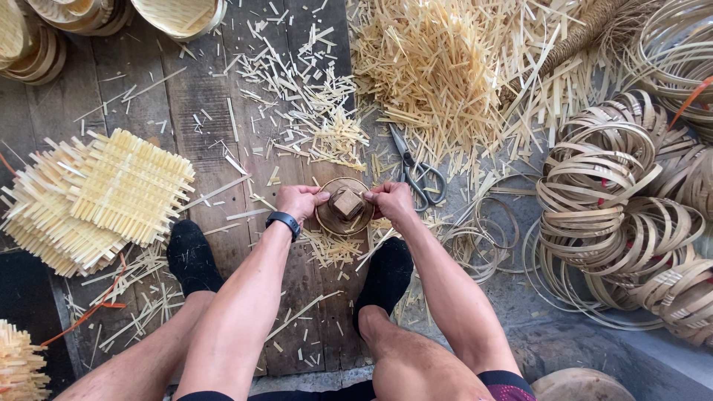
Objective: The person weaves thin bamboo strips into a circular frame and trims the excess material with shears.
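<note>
A round wooden disc (pixel 334 220) with a small square wooden block (pixel 346 203) on top lies on the plank floor between my feet. My left hand (pixel 298 200) is closed at the disc's left rim, fingertips pinching something thin there. My right hand (pixel 391 200) is closed at the right rim in the same way. What the fingers pinch is too small to make out. A black watch (pixel 283 222) sits on my left wrist.
Scissors (pixel 416 171) lie just beyond my right hand. A big heap of cut bamboo strips (pixel 438 67) fills the far middle. Coiled bamboo rings (pixel 616 200) pile at right, woven square mats (pixel 104 197) at left, round baskets (pixel 44 30) top left. My black-socked feet (pixel 191 256) flank the disc.
</note>
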